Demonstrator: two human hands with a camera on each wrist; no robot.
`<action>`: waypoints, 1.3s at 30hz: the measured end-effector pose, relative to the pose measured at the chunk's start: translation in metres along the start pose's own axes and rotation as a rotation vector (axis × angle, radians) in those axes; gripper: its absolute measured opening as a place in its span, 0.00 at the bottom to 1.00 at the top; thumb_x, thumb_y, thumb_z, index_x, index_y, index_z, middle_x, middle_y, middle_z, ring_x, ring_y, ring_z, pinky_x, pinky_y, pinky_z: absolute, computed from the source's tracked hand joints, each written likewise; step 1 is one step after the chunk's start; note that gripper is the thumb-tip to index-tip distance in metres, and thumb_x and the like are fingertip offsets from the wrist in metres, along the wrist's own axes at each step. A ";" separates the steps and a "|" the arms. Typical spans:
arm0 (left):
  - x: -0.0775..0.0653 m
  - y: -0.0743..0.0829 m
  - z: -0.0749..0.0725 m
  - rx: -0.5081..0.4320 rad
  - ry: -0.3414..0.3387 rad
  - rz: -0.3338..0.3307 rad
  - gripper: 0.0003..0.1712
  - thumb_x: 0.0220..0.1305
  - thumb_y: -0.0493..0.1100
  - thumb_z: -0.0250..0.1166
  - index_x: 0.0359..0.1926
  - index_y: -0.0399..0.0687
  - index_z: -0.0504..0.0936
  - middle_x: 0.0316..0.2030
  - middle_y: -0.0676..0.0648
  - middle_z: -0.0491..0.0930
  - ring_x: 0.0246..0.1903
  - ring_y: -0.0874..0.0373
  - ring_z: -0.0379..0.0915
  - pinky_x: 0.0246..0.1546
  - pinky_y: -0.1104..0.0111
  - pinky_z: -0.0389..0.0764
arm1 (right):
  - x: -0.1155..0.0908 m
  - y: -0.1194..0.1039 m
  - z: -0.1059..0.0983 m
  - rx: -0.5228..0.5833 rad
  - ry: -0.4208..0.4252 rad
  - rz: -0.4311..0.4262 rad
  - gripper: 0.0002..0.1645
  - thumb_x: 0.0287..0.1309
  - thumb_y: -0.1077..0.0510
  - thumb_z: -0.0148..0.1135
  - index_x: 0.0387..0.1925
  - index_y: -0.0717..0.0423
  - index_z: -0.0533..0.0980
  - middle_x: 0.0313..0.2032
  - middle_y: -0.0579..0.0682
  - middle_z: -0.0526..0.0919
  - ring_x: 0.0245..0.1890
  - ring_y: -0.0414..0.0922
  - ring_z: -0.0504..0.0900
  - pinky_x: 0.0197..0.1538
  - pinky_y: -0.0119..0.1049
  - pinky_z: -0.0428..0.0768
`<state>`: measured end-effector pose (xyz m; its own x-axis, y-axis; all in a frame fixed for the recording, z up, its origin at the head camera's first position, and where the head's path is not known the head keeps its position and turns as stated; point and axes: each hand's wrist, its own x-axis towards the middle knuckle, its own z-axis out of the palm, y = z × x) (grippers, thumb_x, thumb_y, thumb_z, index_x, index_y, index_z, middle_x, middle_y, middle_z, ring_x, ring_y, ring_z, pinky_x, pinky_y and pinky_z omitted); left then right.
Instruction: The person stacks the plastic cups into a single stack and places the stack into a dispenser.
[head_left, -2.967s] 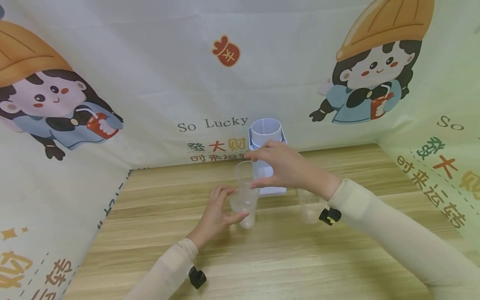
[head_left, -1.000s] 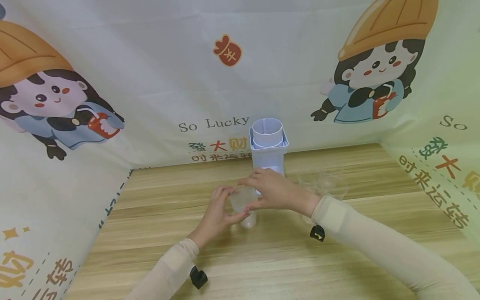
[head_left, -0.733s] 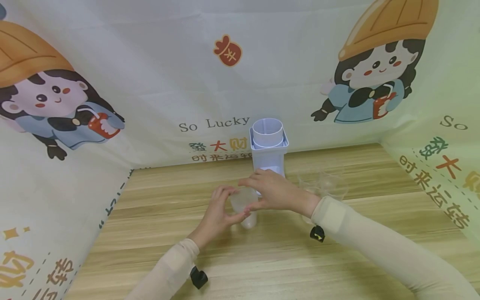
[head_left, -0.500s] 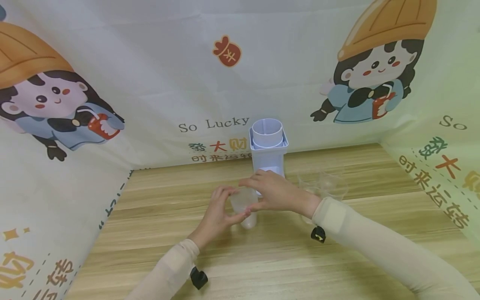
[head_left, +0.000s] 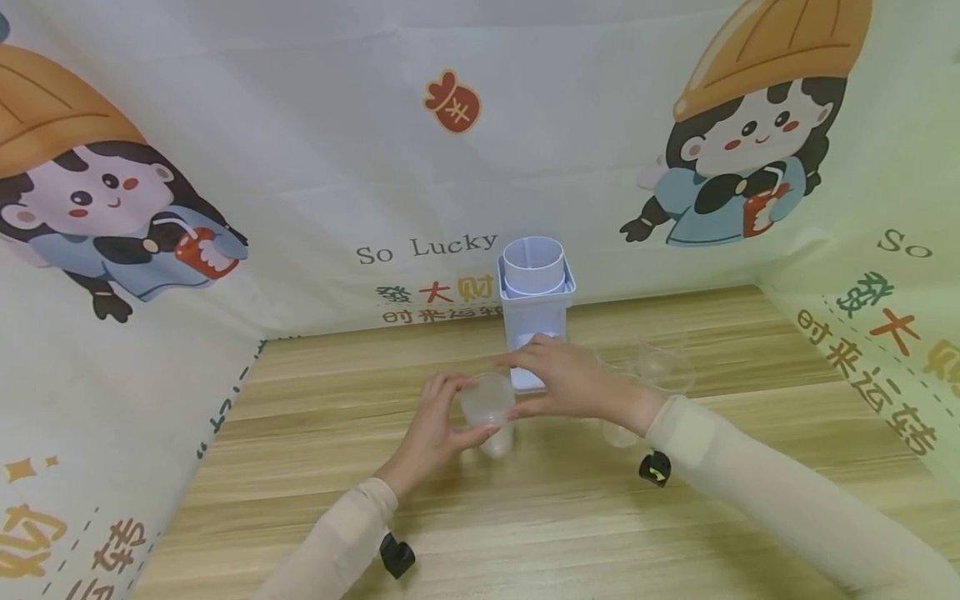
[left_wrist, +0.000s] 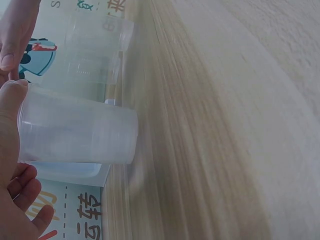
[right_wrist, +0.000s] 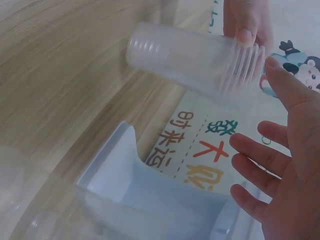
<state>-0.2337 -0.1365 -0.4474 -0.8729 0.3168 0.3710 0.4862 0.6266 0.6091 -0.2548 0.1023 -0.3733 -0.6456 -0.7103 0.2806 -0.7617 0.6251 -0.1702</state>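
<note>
A nested stack of clear plastic cups [head_left: 487, 408] stands upright on the table in front of the pale lilac holder. My left hand [head_left: 429, 429] grips the stack near its top, thumb and fingers around the rims. Several rims of the stacked cups [right_wrist: 185, 60] show in the right wrist view. Beside the rims, on the right, is my right hand [head_left: 577, 379], its fingers spread and holding nothing. Its thumb [right_wrist: 285, 82] is close to the rims; whether it touches them I cannot tell.
Behind the hands, against the printed cloth wall [head_left: 322, 167], stands the tall pale lilac holder [head_left: 536, 312] with a round tube at its top. Several clear cups [head_left: 663, 367] are on the wooden table [head_left: 525, 525] to the right, partly behind my right forearm.
My right hand came down from in front of the holder to the stack's rims, then eased slightly right, off them. A separate cup above the stack is now down in it. My left hand stayed put.
</note>
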 end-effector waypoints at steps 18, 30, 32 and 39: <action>-0.001 0.001 -0.001 -0.015 0.008 -0.023 0.40 0.45 0.49 0.80 0.58 0.40 0.74 0.58 0.42 0.72 0.62 0.45 0.65 0.66 0.50 0.72 | -0.031 0.028 -0.026 0.019 -0.002 0.174 0.43 0.48 0.34 0.72 0.61 0.54 0.75 0.60 0.52 0.82 0.60 0.52 0.78 0.64 0.50 0.77; -0.001 0.000 0.000 -0.002 0.023 0.006 0.39 0.45 0.49 0.81 0.56 0.39 0.75 0.57 0.40 0.73 0.61 0.43 0.66 0.64 0.48 0.73 | -0.057 0.043 -0.031 0.021 0.023 0.218 0.44 0.49 0.35 0.71 0.62 0.54 0.74 0.59 0.52 0.82 0.60 0.52 0.78 0.64 0.53 0.75; -0.001 0.000 0.000 0.005 0.024 0.011 0.40 0.45 0.50 0.80 0.56 0.38 0.75 0.57 0.40 0.73 0.61 0.43 0.66 0.64 0.48 0.73 | -0.061 0.044 -0.032 0.012 0.032 0.210 0.44 0.49 0.36 0.72 0.62 0.55 0.75 0.56 0.53 0.83 0.57 0.52 0.79 0.62 0.53 0.77; 0.000 0.001 0.000 -0.009 0.008 -0.010 0.40 0.45 0.49 0.80 0.57 0.39 0.74 0.58 0.40 0.72 0.62 0.43 0.65 0.65 0.48 0.73 | -0.074 0.048 -0.036 -0.032 0.028 0.217 0.41 0.47 0.35 0.73 0.59 0.53 0.77 0.47 0.49 0.86 0.51 0.48 0.79 0.56 0.50 0.79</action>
<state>-0.2330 -0.1360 -0.4463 -0.8772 0.3048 0.3709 0.4782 0.6230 0.6190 -0.2410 0.1967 -0.3678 -0.7924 -0.5486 0.2669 -0.6024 0.7728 -0.1999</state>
